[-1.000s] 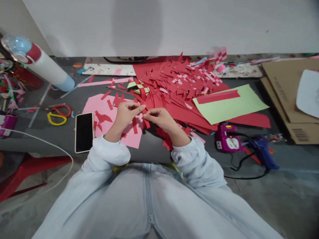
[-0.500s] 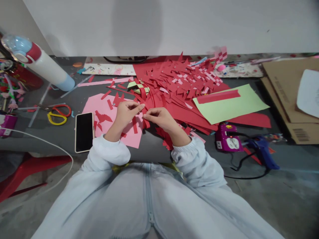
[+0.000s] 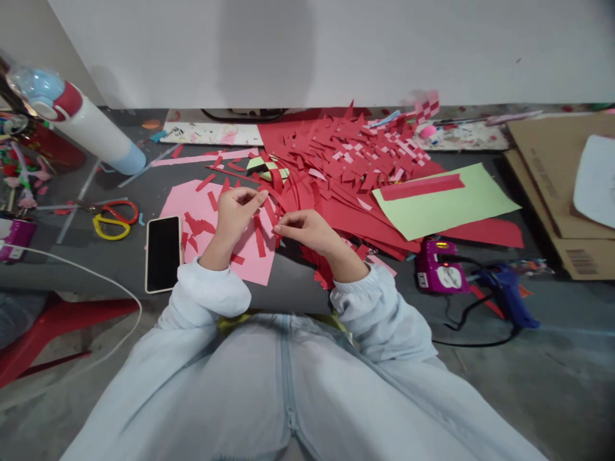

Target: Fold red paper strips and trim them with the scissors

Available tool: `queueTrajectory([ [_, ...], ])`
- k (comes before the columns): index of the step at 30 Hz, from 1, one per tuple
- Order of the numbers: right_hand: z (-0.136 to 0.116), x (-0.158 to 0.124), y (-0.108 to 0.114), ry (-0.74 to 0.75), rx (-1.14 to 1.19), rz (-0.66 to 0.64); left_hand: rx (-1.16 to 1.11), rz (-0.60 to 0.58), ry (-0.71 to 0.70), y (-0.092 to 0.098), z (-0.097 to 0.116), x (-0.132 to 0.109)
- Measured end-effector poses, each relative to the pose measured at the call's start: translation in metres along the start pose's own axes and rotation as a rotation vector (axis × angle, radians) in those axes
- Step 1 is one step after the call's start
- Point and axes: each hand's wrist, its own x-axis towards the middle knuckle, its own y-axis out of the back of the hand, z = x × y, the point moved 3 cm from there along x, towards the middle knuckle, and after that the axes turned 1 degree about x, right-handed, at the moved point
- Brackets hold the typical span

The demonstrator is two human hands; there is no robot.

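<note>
My left hand (image 3: 236, 218) is closed in a pinch above the pink paper (image 3: 230, 246). A thin red strip (image 3: 270, 214) runs between its fingertips and those of my right hand (image 3: 307, 234), which is also pinched. Red scraps lie on the pink paper near my left wrist. Beyond both hands spreads a heap of cut red paper (image 3: 336, 157), with pink checkered pieces among it. Right of the heap, a light green sheet (image 3: 442, 208) carries a folded red strip (image 3: 423, 186).
A black phone (image 3: 163, 255) and scissors (image 3: 114, 221) lie at the left, with a white bottle (image 3: 91, 125) behind. At the right are a purple box (image 3: 441, 266), a blue glue gun (image 3: 509, 298) with a black cord, and cardboard (image 3: 557, 186).
My left hand has moved slightly left and up, away from my right hand. The gap between their fingertips is wider, and more of the red strip shows.
</note>
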Motion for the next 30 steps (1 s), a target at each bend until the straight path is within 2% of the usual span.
queueTrajectory([
  [17, -0.0021, 0.0000, -0.0007, -0.026, -0.032, -0.051, -0.005, 0.023, 0.016, 0.0069, 0.0025, 0.0028],
  [30, -0.0052, -0.0022, 0.0051, -0.009, -0.084, -0.005, 0.026, 0.019, 0.013, 0.0076, 0.0004, 0.0053],
])
